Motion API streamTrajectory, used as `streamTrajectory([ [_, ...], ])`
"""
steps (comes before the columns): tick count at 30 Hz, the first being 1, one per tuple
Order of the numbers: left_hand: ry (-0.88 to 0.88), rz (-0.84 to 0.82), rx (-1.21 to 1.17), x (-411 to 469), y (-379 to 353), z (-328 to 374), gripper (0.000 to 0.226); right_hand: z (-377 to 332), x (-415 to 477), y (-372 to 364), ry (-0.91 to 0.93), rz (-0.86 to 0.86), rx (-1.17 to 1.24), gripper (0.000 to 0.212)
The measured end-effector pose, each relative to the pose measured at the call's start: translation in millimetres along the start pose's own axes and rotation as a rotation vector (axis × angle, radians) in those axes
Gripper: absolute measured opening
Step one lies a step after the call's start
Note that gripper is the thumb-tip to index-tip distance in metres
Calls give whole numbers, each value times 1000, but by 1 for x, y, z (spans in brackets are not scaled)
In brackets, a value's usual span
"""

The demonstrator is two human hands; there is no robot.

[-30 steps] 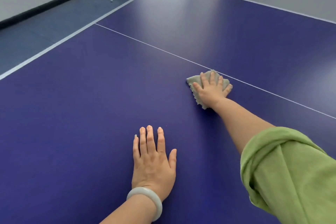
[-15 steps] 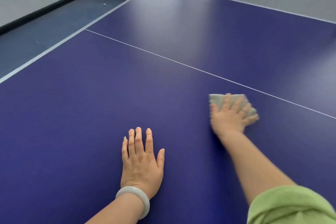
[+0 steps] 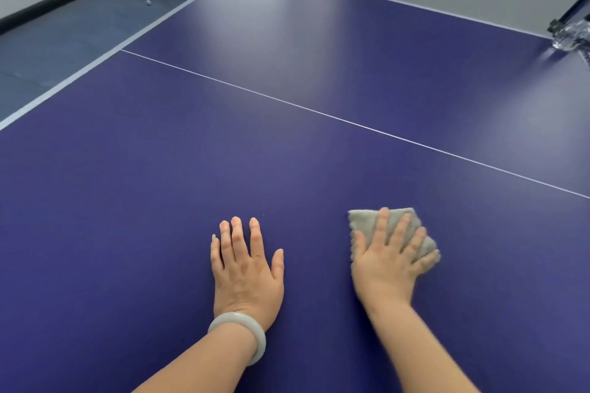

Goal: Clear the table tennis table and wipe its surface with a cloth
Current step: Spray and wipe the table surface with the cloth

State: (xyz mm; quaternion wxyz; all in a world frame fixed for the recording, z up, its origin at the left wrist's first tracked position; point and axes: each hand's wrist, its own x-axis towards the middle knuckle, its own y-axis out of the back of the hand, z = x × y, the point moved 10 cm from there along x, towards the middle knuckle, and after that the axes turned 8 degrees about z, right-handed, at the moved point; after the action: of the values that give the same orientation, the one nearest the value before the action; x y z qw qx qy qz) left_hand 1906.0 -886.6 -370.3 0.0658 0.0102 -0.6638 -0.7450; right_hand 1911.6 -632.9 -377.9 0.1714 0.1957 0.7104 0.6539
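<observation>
- Purple-blue tabletop [image 3: 159, 201]: one, hard and smooth with a sheen, crossed by one white line [image 3: 319, 112]. Wiping is judged the step in hand.
- Hands: two.
  - The left hand [image 3: 247, 271] lies palm down on the bare tabletop. Its grip is spread flat, fingers straight, holding nothing. It is judged a brace.
  - The right hand [image 3: 388, 265], near it, lies palm down on the cloth [image 3: 364, 222]. Its grip is spread, fingers straight, pressing rather than pinching.
- Cloth: one, grey, folded to a pad. It lies flat on the near half of the tabletop under the right palm and fingers, short of the white line.
  - Handling: judged light, soft and limp. It will likely slide readily on this slick surface and bunch if pushed from one edge.
  - Hold: best kept under flat pressure over its middle, or pinched at a folded edge to lift.
- Clear glinting object [image 3: 571, 37]: one, at the far right edge, too blurred to identify.
- Bangle [image 3: 236, 322]: one, pale, on the left wrist.
- Ball [image 3: 148, 2]: one, small and white, on the floor [image 3: 64, 41] beyond the table.
</observation>
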Motion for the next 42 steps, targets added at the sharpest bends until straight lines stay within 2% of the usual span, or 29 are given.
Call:
streamTrajectory([
  [3,-1,-16,-28,1,0,0,71,-58,-65,-2,173,48,47,68],
  [6,-15,-49,-52,-3,5,1,66,-67,-81,-2,134,64,59,67],
  [9,-47,-106,-181,-1,11,-1,65,-65,-82,-4,118,56,29,68],
  [12,-161,-152,-277,-8,25,-17,60,-63,-83,-7,109,29,-4,72],
  [15,-240,-105,-231,-39,38,-66,62,-64,-83,-2,101,48,10,74],
  [20,-172,-119,-58,-73,36,-164,74,-63,-84,-2,83,13,-1,74],
  [26,-141,-127,21,-75,32,-183,72,-83,-111,-7,36,-33,-33,66],
  [28,-136,-133,12,-75,30,-183,72,-124,-144,-7,168,-30,23,64],
  [30,-130,-136,1,-75,30,-184,72,-164,-175,-10,422,-32,32,66],
  [32,-131,-136,2,-74,29,-184,72,-180,-176,-16,604,-57,4,63],
  [33,-134,-137,7,-74,28,-183,72,-182,-161,-16,637,-65,-3,64],
  [35,-137,-148,13,-74,27,-184,72,-172,-110,-13,550,-29,-36,68],
  [38,-138,-136,12,-73,27,-185,72,-146,-29,-14,151,-112,-19,66],
  [39,-139,-138,12,-73,26,-184,72,-149,-16,-11,70,-113,-4,66],
  [40,-141,-140,11,-73,25,-184,72,-160,-12,-8,45,-115,7,66],
  [42,-143,-148,14,-74,24,-184,72,-199,-29,-9,167,-137,27,66],
])
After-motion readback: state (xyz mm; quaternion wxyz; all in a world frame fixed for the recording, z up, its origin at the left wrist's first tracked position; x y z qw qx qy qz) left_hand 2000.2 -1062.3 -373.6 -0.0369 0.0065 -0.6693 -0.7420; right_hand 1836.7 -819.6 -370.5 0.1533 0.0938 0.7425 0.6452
